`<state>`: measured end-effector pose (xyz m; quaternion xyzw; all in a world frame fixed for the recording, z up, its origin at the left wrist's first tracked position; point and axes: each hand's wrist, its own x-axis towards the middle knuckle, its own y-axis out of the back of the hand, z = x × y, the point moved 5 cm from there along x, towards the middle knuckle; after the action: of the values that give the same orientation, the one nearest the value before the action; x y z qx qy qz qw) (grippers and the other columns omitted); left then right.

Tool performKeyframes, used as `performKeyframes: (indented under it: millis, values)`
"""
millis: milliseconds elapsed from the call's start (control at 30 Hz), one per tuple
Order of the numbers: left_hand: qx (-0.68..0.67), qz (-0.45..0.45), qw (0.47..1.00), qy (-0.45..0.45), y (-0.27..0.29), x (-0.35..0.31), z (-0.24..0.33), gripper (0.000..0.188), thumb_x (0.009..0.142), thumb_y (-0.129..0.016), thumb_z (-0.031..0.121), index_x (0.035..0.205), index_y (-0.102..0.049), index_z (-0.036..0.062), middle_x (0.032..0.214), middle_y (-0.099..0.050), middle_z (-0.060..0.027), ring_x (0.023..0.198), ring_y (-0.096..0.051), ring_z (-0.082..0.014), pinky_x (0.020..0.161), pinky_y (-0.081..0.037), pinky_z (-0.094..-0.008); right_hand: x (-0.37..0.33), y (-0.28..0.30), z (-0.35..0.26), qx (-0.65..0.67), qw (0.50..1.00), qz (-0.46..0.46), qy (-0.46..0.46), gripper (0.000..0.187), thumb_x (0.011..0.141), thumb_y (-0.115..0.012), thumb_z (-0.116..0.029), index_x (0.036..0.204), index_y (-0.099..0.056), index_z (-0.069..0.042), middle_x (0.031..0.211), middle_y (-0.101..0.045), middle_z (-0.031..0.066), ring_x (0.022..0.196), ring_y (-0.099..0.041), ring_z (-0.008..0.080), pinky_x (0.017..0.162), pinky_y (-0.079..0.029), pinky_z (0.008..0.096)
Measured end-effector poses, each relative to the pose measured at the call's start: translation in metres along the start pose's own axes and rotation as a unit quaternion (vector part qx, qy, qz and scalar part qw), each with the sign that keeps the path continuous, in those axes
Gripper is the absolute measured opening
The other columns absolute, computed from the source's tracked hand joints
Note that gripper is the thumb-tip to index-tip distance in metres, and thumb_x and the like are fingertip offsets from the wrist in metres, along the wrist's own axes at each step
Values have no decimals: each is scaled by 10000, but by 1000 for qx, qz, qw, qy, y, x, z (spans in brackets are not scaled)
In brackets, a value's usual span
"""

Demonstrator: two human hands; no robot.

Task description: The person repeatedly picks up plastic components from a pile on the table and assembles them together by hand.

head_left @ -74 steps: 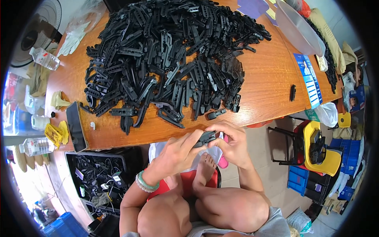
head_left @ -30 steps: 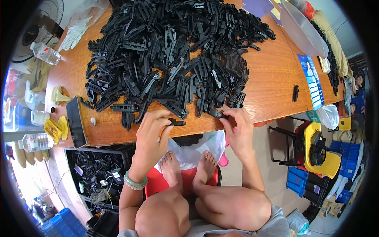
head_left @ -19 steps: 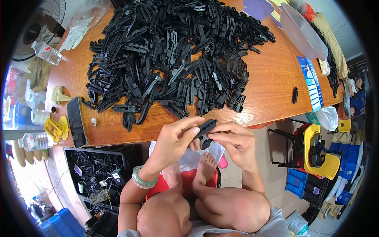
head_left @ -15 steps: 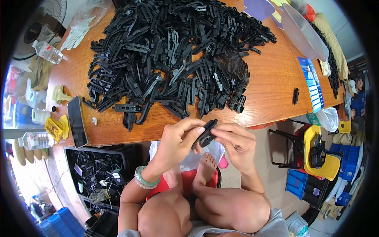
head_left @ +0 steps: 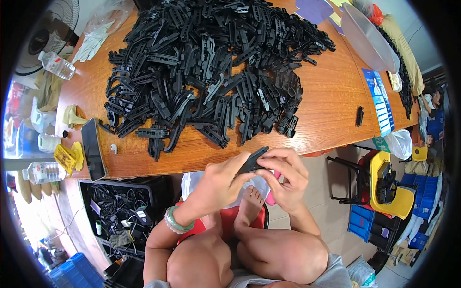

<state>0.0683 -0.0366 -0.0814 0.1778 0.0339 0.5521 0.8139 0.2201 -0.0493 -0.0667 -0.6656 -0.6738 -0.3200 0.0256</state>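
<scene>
- Turned over a bit since half a second ago, the black part (head_left: 252, 161) is now seen from another side. More of the back of the left hand (head_left: 217, 185) is shown, and the fingers of the right hand (head_left: 284, 175) are bent more.
- Right by the near edge of the worktop (head_left: 331, 86), the part is pinched by both hands at once. Its thin end is pointed between 1 and 2 o'clock. Whether it is made of one bit or two cannot be told.
- It could be dropped if the pinch slips, since only fingertips are used on the right side. It could be lost on the floor (head_left: 312, 192), or be bent or snapped if it is pushed too hard while crooked.
- The left arm is brought in from 7 o'clock, with bracelets (head_left: 175, 221) worn on it, and the hand is aimed at 1 o'clock. The right arm is brought in from 5 o'clock, its fingers curled toward 10 o'clock.
- From the hands, a big pile of black parts (head_left: 192, 67) is spread at 11 o'clock.
</scene>
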Motion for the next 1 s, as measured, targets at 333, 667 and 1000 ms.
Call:
performKeyframes:
  millis: [333,667,1000]
  values:
    - [-6,-8,1000,-20,0,-7,5,359,811,-667,88,1133,-542,-10,779,-605,-178,624,-596,-330,539,-466,-356,2,-1,12,64,992,-81,-79,418,675,-768,-80,1045,-610,32,928,-619,119,745,-600,169,658,-478,264]
    - [19,-24,997,-71,1,1,8,316,818,-651,80,1103,-546,-9,790,-598,-175,634,-586,-351,532,-457,-392,-3,-3,24,207,963,-42,-170,340,679,-710,63,1007,-633,16,870,-627,85,710,-558,145,653,-449,256]
    - [13,-11,998,-67,2,-3,-2,328,794,-671,76,1091,-568,-17,842,-621,-176,669,-605,-347,566,-485,-369,-1,-4,28,205,954,-75,-203,287,679,-730,51,953,-653,20,879,-630,86,751,-567,133,660,-452,257]
